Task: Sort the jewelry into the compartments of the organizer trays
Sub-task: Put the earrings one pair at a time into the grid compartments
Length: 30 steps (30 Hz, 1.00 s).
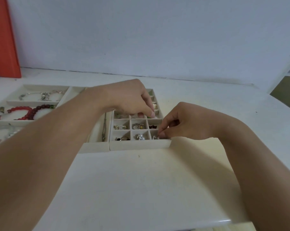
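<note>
Jewelry is seen at both grips: a small silver piece (pixel 155 137) is pinched between the curled fingertips of the right hand (pixel 182 121) over the near right compartment of the small-compartment tray (pixel 139 145), while the fingers of the left hand (pixel 131 99) are curled downward into the row of compartments two back from the near edge, where the fingertips are closed near something small and green; whether it is actually held cannot be told. Around the grips, the other compartments of this tray are occupied by small pieces: a pearl piece (pixel 140 136) just left of the right hand, dark studs (pixel 122 139) in the near left compartment, a ring (pixel 138 126) in the middle one and a silvery piece (pixel 120 127) to its left. A narrow tray with a thin chain (pixel 104 129) is set just beside it on the left. Farther left, a larger tray (pixel 32 102) holds a red beaded bracelet (pixel 23 110) and, in its far compartment, a silver chain bracelet (pixel 44 95). All trays are carried by the white counter (pixel 141 180), with an orange object (pixel 5 39) standing at the far left against the wall.
</note>
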Each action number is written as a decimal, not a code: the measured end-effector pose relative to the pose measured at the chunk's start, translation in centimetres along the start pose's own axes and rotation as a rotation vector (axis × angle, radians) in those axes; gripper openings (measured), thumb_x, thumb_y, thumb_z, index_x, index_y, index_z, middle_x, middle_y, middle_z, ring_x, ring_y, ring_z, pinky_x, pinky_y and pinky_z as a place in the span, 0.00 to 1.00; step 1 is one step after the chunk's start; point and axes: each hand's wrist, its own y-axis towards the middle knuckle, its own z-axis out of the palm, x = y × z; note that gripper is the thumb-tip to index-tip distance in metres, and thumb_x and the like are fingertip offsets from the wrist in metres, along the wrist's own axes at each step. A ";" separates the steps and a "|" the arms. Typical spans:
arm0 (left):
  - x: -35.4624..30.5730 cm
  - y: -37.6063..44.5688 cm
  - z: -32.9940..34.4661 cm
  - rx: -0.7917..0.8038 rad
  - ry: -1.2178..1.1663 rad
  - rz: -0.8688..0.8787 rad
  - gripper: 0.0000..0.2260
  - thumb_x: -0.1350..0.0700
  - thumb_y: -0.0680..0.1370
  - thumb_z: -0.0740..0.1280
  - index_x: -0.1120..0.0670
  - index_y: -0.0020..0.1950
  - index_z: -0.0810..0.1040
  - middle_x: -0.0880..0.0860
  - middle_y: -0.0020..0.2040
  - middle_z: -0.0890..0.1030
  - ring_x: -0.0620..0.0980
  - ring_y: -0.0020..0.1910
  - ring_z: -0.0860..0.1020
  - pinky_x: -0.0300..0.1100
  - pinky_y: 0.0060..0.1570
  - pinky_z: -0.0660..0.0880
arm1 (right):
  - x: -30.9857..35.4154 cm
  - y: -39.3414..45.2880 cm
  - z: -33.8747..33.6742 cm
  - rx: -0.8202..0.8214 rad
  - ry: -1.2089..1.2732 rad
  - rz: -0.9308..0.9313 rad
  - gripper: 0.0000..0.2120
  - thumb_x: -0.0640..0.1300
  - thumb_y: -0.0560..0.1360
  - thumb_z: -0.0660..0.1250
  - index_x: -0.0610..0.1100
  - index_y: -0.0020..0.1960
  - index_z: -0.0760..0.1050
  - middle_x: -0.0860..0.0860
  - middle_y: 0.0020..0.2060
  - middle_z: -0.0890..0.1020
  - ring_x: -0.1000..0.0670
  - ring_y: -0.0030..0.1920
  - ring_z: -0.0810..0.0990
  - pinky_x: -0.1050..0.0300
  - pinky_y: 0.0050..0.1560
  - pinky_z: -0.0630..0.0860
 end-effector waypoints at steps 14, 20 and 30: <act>0.3 0.4 -0.2 -0.102 -0.054 0.028 0.03 0.51 0.74 0.76 0.48 0.45 0.87 0.44 0.28 0.80 0.40 0.24 0.72 0.30 0.24 0.67 | 0.8 -0.3 -0.1 -0.181 -0.039 -0.011 0.04 0.50 0.74 0.74 0.56 0.41 0.84 0.60 0.21 0.71 0.57 0.25 0.69 0.68 0.27 0.64; 0.6 0.7 0.0 -0.132 -0.119 0.020 0.02 0.53 0.75 0.75 0.50 0.45 0.87 0.48 0.33 0.83 0.38 0.27 0.75 0.32 0.33 0.73 | 0.3 0.1 -0.3 -0.368 0.033 -0.012 0.05 0.50 0.75 0.73 0.55 0.41 0.83 0.59 0.22 0.72 0.56 0.24 0.68 0.68 0.27 0.63; 0.8 0.7 0.1 -0.117 -0.130 -0.024 0.02 0.54 0.75 0.75 0.50 0.46 0.87 0.46 0.32 0.83 0.39 0.29 0.77 0.30 0.26 0.70 | 1.3 -0.8 -0.8 0.011 -0.072 0.017 0.04 0.49 0.74 0.74 0.56 0.40 0.85 0.56 0.21 0.70 0.55 0.24 0.66 0.66 0.28 0.61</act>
